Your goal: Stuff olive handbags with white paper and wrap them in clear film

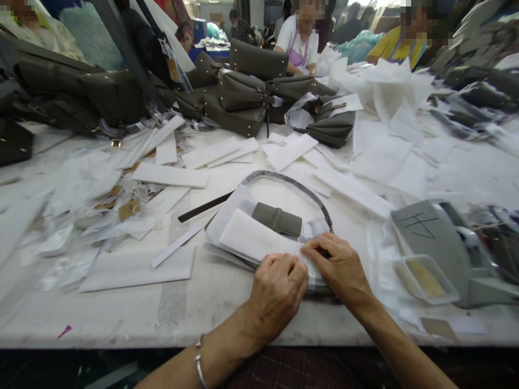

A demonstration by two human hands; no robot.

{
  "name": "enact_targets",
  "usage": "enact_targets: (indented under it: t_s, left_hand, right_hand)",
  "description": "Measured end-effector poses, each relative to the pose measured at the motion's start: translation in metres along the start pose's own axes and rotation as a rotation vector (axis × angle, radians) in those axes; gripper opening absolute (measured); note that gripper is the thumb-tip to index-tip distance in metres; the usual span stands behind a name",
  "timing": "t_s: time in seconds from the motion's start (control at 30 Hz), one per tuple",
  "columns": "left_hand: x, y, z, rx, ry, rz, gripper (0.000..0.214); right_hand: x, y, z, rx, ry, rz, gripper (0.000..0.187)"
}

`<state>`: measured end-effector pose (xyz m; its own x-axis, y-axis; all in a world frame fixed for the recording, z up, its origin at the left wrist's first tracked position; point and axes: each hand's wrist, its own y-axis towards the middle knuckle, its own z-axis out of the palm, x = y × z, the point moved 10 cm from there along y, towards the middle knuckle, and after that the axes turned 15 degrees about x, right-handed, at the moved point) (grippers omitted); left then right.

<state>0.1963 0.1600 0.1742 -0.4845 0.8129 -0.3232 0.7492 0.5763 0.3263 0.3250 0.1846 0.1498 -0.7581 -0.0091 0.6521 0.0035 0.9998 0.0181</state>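
Note:
A dark olive handbag (277, 218) lies flat on the table in front of me, its flap partly covered by white foam sheet (259, 236). The wrapped strap (292, 182) arches away behind it, and a loose dark strap end (206, 207) points left. My left hand (279, 286), fingers curled, presses at the bag's near edge on the foam sheet. Beside it my right hand (338, 265) pinches at the bag's right side, thumb and fingers together. What lies under the fingertips of both hands is hidden.
A grey tape dispenser (430, 237) and a clear plastic tub (427, 278) stand at right. White foam strips (170, 175) and tags (128, 209) lie left. Several olive bags (243, 92) are heaped behind, near white sheets (381, 92). People sit across the table.

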Motion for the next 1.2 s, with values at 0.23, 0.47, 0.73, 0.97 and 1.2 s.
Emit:
enact_targets:
  t_s: [0.23, 0.47, 0.73, 0.97, 1.2]
  left_hand:
    - [-0.008, -0.008, 0.002, -0.01, 0.024, 0.121, 0.022]
    - [-0.014, -0.008, 0.013, 0.079, 0.084, 0.154, 0.035]
    - [-0.017, -0.007, 0.007, 0.058, 0.075, 0.164, 0.036]
    - [-0.021, -0.007, -0.002, -0.038, 0.075, 0.22, 0.029]
    - [-0.019, -0.008, -0.002, -0.067, 0.082, 0.237, 0.027]
  right_hand:
    - [-0.011, 0.003, 0.003, 0.015, 0.037, 0.084, 0.018]
    - [-0.015, 0.013, 0.003, 0.091, -0.072, 0.227, 0.019]
    - [-0.033, -0.023, -0.097, -0.18, 0.107, 0.191, 0.033]
    - [-0.14, -0.123, -0.24, -0.348, -0.098, 0.566, 0.04]
    - [-0.249, -0.151, -0.218, -0.136, 0.182, 0.75, 0.055]
